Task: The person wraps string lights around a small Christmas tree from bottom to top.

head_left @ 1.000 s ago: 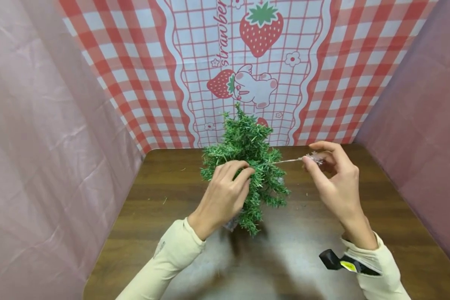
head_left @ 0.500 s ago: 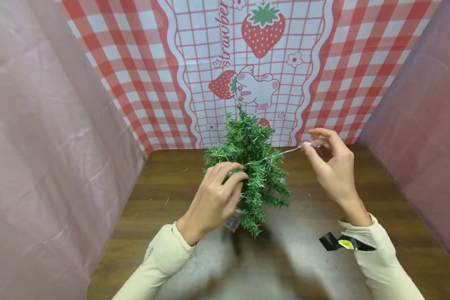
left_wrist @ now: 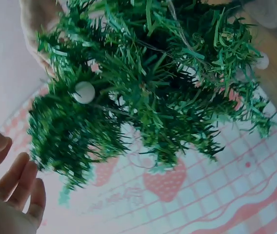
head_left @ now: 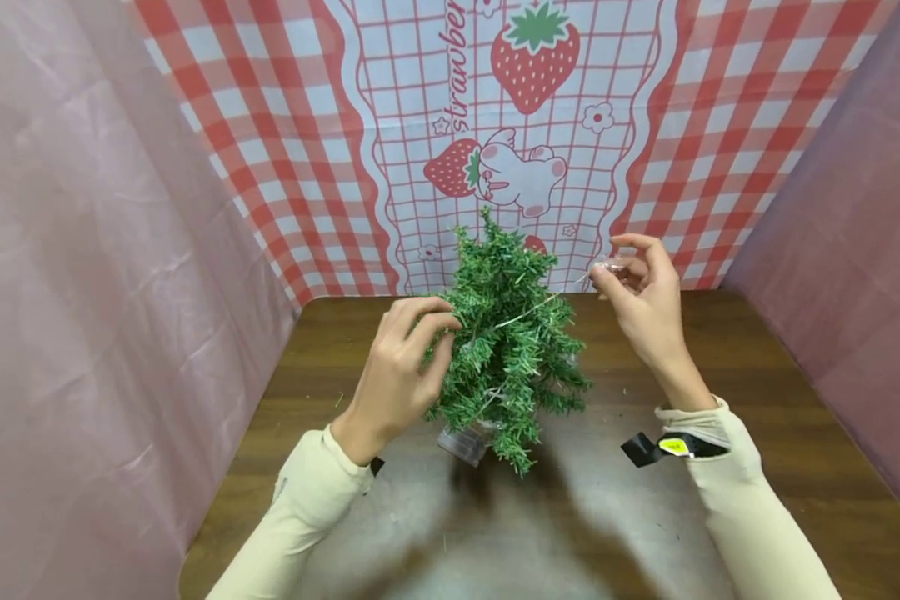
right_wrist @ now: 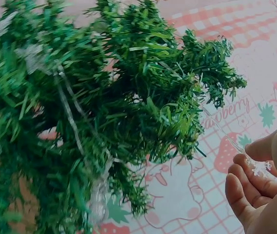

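Observation:
A small artificial Christmas tree (head_left: 512,333) stands on the table, with clear string-light wire (head_left: 525,314) running across its front. At the tree's right, my right hand (head_left: 648,317) pinches the wire by a clear snowflake light (right_wrist: 261,168) between thumb and fingers. From there the strand stretches back to the branches. My left hand (head_left: 401,362) is beside the tree's left branches, fingers loosely bent and nothing between them. In the left wrist view those fingertips (left_wrist: 24,163) are close to the needles. More clear ornaments (right_wrist: 35,58) hang among the branches.
A clear plastic piece (head_left: 463,443) lies at the tree's foot. Behind the wooden table (head_left: 330,358) hangs a strawberry-print cloth (head_left: 285,125). Pink curtains (head_left: 82,292) close off both sides. Loose green needles are scattered on the tabletop.
My right hand has moved up and away toward the back with the snowflake light. My left hand has drawn back leftward from the tree's front, uncovering branches and wire.

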A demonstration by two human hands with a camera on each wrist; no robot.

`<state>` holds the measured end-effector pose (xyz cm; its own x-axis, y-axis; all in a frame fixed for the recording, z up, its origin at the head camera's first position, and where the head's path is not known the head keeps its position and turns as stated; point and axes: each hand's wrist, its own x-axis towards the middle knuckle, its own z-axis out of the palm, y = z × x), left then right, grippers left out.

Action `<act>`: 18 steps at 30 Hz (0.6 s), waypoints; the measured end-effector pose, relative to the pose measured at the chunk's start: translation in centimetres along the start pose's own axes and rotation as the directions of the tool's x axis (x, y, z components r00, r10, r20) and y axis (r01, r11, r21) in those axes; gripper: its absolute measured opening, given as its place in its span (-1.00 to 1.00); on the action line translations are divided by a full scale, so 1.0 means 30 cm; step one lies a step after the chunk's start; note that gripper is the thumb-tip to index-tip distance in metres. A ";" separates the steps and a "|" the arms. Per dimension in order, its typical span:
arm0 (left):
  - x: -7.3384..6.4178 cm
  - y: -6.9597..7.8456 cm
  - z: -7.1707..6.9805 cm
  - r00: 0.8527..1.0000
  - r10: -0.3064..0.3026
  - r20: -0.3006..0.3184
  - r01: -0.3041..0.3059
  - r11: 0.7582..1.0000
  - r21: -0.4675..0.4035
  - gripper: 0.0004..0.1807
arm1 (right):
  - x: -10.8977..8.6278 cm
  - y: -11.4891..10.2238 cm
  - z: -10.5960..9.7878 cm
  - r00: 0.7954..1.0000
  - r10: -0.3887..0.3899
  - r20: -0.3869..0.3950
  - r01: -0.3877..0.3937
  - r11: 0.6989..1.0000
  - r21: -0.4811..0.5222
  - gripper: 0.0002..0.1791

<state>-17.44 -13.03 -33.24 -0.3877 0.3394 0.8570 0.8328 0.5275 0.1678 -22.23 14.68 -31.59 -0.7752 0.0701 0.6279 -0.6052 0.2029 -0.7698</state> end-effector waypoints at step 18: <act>0.150 -0.256 -0.057 0.724 -0.592 0.353 0.632 0.365 -0.684 -0.73 | 0.112 0.050 0.086 0.997 0.035 0.065 -0.040 0.996 0.075 -0.61</act>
<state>-24.91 -16.89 -29.85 -0.9134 0.2089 0.3493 0.3291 -0.1260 0.9359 -26.21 12.69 -30.92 -0.8058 0.0135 0.5920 -0.5860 0.1260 -0.8005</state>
